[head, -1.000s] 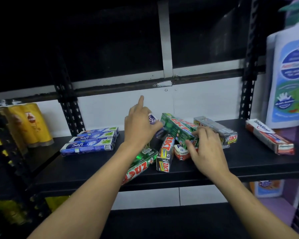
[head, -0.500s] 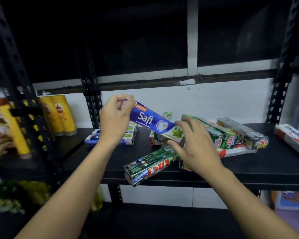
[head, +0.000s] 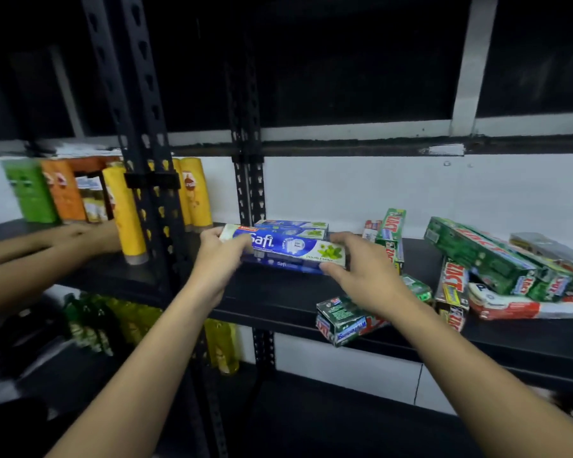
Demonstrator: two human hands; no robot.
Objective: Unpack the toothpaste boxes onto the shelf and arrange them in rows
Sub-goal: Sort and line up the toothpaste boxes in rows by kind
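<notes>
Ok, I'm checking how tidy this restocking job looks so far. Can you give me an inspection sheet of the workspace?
Surface: black shelf on slotted posts.
Job's things: blue toothpaste box held level in front of the stacked blue boxes; green boxes lie in a loose heap on the right.
Clutter: one green box overhangs the shelf's front edge.
Grippers: left hand grips the blue toothpaste box's left end, right hand its right end.
Cables: nothing seen.
Surroundings: yellow bottles and another person's hands at the next shelf to the left; white wall behind.
</notes>
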